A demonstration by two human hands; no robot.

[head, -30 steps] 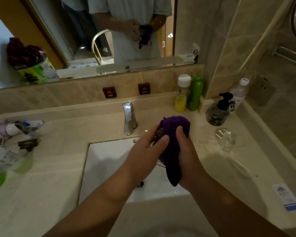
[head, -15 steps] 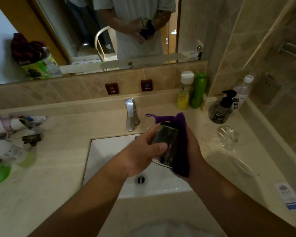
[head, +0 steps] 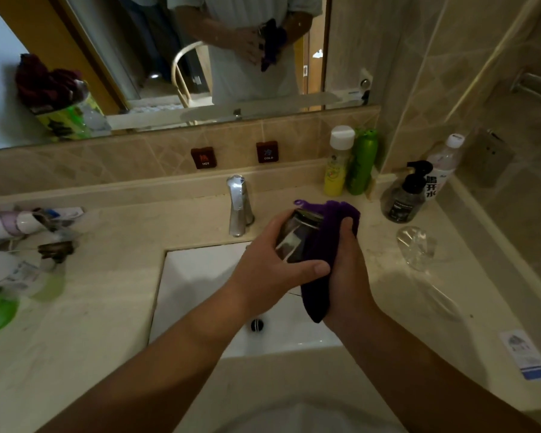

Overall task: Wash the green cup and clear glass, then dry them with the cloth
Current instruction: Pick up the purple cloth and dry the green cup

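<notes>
Over the sink, my left hand [head: 272, 267] grips a dark, shiny cup [head: 297, 239]; its colour is hard to tell in this dim light. My right hand [head: 347, 267] holds a purple cloth [head: 325, 239] pressed against the cup's right side, and the cloth's tail hangs down below my hands. The clear glass [head: 416, 246] stands by itself on the counter to the right, apart from both hands.
A chrome faucet [head: 239, 204] rises behind the white basin [head: 200, 276]. Yellow [head: 336, 164] and green [head: 363, 162] bottles, a pump bottle [head: 405, 195] and a water bottle [head: 444, 164] line the back right corner. Toiletries [head: 28, 245] clutter the left counter.
The cloth covered the cup's top a second ago; it has slid to the cup's right side, baring the rim and body. Both hands stay over the sink.
</notes>
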